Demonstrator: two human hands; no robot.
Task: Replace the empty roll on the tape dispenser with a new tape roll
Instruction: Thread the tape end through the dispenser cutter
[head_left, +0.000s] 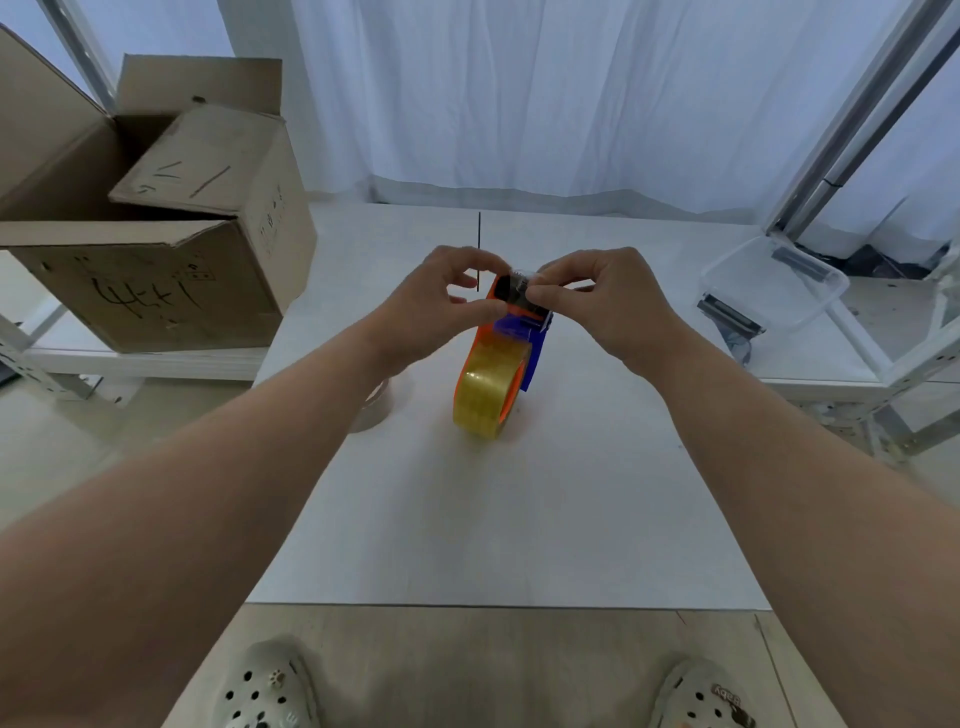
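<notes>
An orange and blue tape dispenser (519, 332) stands on the white table (498, 519), with a full yellowish tape roll (485, 395) seated in it on the near side. My left hand (441, 306) grips the dispenser's far end from the left, thumb against the orange frame. My right hand (597, 301) pinches the clear tape end at the dispenser's black top part (511, 288). An empty pale tape core (376, 408) lies on the table, partly hidden behind my left forearm.
An open cardboard box (156, 223) sits on a lower shelf at the left. A clear plastic container (774, 283) stands at the table's right rear. White curtains hang behind. A metal frame post (852, 130) rises at the right.
</notes>
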